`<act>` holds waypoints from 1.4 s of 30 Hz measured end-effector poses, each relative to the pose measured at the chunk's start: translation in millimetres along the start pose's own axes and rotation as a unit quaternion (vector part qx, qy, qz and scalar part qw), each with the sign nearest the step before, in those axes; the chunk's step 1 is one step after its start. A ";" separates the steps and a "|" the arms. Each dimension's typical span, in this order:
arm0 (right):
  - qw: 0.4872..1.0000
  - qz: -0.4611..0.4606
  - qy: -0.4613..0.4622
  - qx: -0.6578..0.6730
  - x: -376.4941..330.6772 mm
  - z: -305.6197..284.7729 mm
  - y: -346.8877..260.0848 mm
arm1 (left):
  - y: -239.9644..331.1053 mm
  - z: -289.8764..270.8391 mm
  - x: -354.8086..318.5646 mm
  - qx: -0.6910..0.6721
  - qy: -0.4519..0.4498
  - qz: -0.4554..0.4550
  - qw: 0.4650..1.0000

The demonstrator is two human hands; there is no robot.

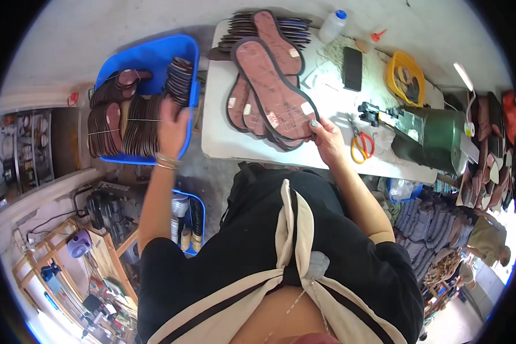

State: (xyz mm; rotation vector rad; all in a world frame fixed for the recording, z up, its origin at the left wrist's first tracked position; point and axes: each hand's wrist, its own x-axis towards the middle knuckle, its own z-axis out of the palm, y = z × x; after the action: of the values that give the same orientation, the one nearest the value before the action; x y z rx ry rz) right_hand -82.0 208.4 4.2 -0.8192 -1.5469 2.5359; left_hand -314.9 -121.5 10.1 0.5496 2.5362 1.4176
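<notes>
My right hand (327, 139) pinches the wide end of a reddish-brown shoe insole (275, 86) with dark edging, thumb on top. The insole lies over several similar ones on the white table (221, 143). To the left, my left hand (172, 126) reaches over the blue bin (149, 49), fingers stretched and thumb apart. It is beside a tied bundle of dark insoles (140, 123); whether it touches them I cannot tell. Another bundle of dark insoles (179, 77) stands just beyond its fingertips.
Behind the insoles rises a stack of dark ones (235, 34). Toward the right are scissors (360, 146), a dark rectangular block (352, 69), a yellow basket (393, 74), a green sewing-machine-like body (441, 135) and a bottle (331, 27). A second blue bin (202, 221) stands below.
</notes>
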 end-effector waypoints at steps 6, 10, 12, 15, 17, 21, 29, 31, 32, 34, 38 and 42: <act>0.998 -0.059 0.013 -0.013 -22.9 -10.5 -33.8 | 143.6 174.9 -44.2 -0.639 -0.173 -0.185 0.726; 0.999 0.004 0.017 -0.048 -37.6 -50.2 -35.4 | 174.3 214.0 -50.9 -0.671 -0.160 -0.227 0.688; 0.998 0.043 -0.001 -0.045 -51.5 -63.1 -42.8 | 184.0 226.6 -56.8 -0.662 -0.148 -0.221 0.700; 0.998 0.042 -0.049 0.019 -59.7 -95.8 -40.9 | 202.9 241.8 -62.2 -0.686 -0.128 -0.230 0.678; 0.998 0.044 -0.049 0.007 -70.9 -101.4 -53.1 | 201.3 250.2 -63.1 -0.687 -0.121 -0.227 0.680; 0.999 0.042 -0.010 0.027 -89.9 -113.3 -64.0 | 207.8 250.6 -65.1 -0.678 -0.144 -0.218 0.687; 0.995 0.038 0.049 0.073 -79.1 -101.4 -54.0 | 228.3 233.0 -80.6 -0.633 -0.192 -0.108 0.742; 0.992 0.032 0.040 0.112 -80.8 -92.9 -47.9 | 225.4 225.3 -80.9 -0.634 -0.189 -0.109 0.742; 0.988 0.036 0.030 0.144 -80.0 -91.7 -43.4 | 216.1 223.4 -81.0 -0.633 -0.193 -0.112 0.742; 0.989 0.047 0.040 0.137 -81.6 -83.4 -35.8 | 203.4 217.8 -84.8 -0.625 -0.195 -0.110 0.748; 0.995 0.021 0.058 0.079 -76.5 -67.5 -16.0 | 188.3 200.5 -94.4 -0.620 -0.179 -0.085 0.759; 0.987 -0.069 0.040 -0.142 -74.4 -57.0 -20.1 | 184.2 180.7 -86.7 -0.659 -0.173 -0.105 0.724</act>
State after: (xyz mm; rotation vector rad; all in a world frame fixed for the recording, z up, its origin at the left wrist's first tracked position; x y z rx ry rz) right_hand 4.1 240.9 31.2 -0.7973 -1.8949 2.1916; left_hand -133.2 72.2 69.6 0.1678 0.7822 2.2070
